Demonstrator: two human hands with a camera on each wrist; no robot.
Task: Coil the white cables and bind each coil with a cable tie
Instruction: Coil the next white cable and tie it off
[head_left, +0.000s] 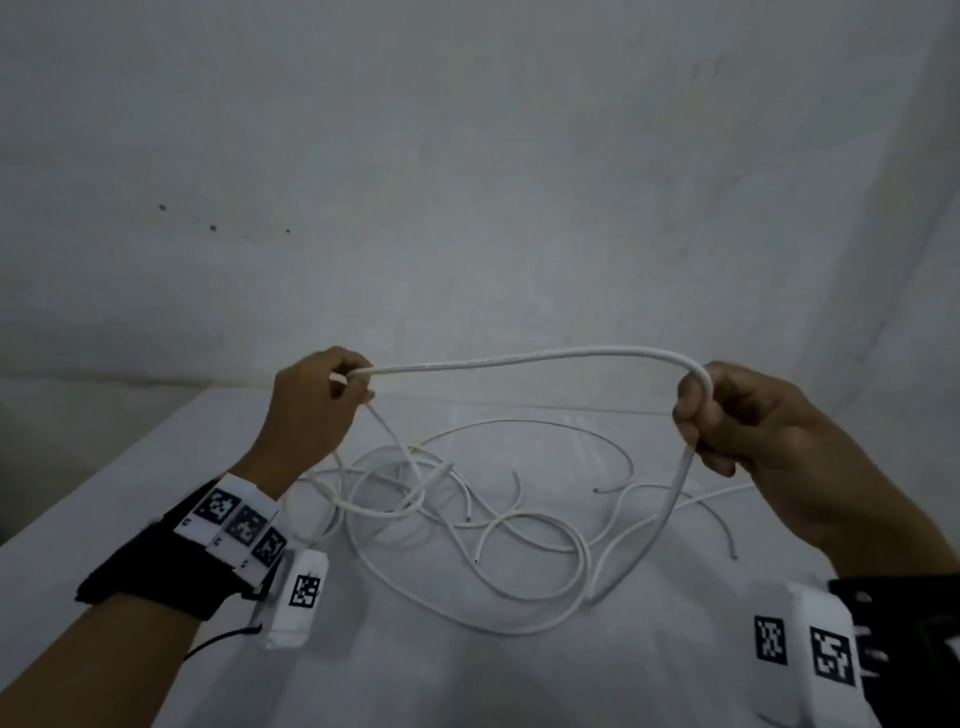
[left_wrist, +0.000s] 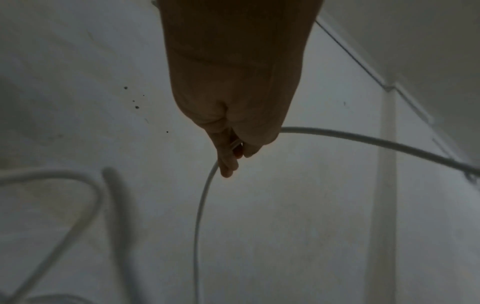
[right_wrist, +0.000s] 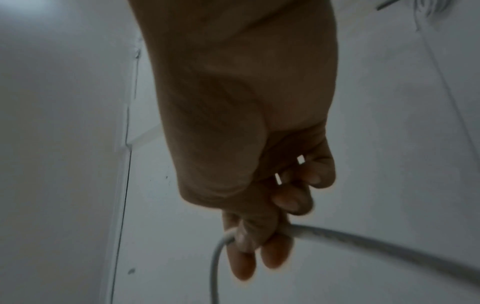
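A thick white cable (head_left: 524, 358) arches in the air between both hands above the table. My left hand (head_left: 340, 387) pinches one part of it, curled fingers (left_wrist: 228, 156) around the cable (left_wrist: 200, 205) in the left wrist view. My right hand (head_left: 698, 415) grips the other bend, and the cable hangs down from it to the table; the right wrist view has the fingers (right_wrist: 259, 246) wrapped round the cable (right_wrist: 363, 240). A tangle of several thinner white cables (head_left: 467, 514) lies loose on the table below. No cable tie is visible.
The white table (head_left: 467, 675) meets a white wall (head_left: 467, 156) at the back; its left edge (head_left: 104, 478) runs diagonally. Loose cable ends (head_left: 732, 556) spread to the right. Both wrists carry white marker-tagged camera mounts (head_left: 301, 597).
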